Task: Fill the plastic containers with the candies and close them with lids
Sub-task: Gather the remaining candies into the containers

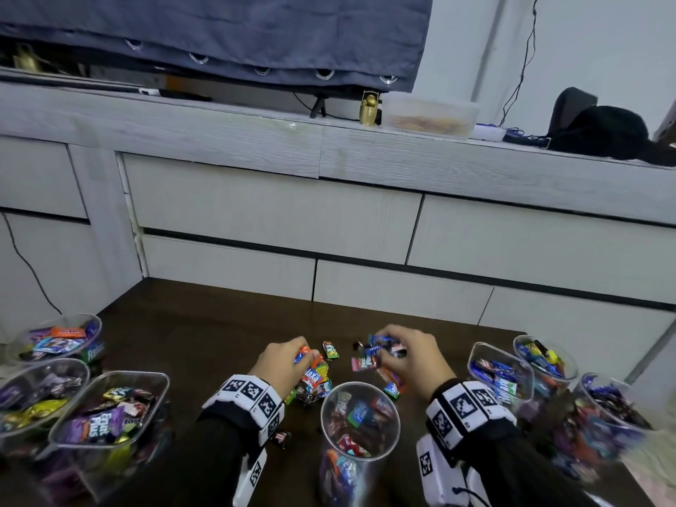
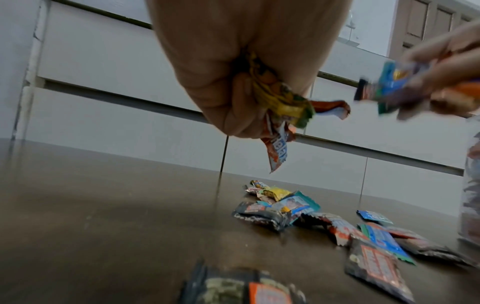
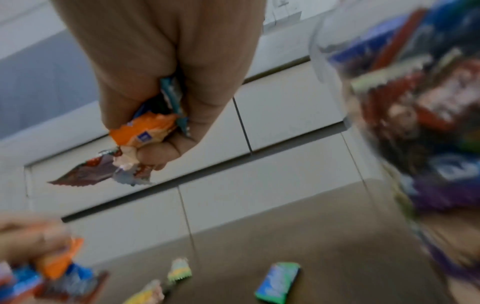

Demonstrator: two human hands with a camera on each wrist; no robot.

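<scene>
A clear round plastic container, partly filled with wrapped candies, stands open at the table's near middle. Loose candies lie on the dark table just beyond it. My left hand grips a bunch of candies in yellow, orange and blue wrappers, lifted above the pile. My right hand grips another handful of candies, held just off the table behind and right of the container. No lids show in any view.
Filled clear containers stand at the left and at the right. One candy lies by my left wrist. A white drawer cabinet rises behind the table's far edge.
</scene>
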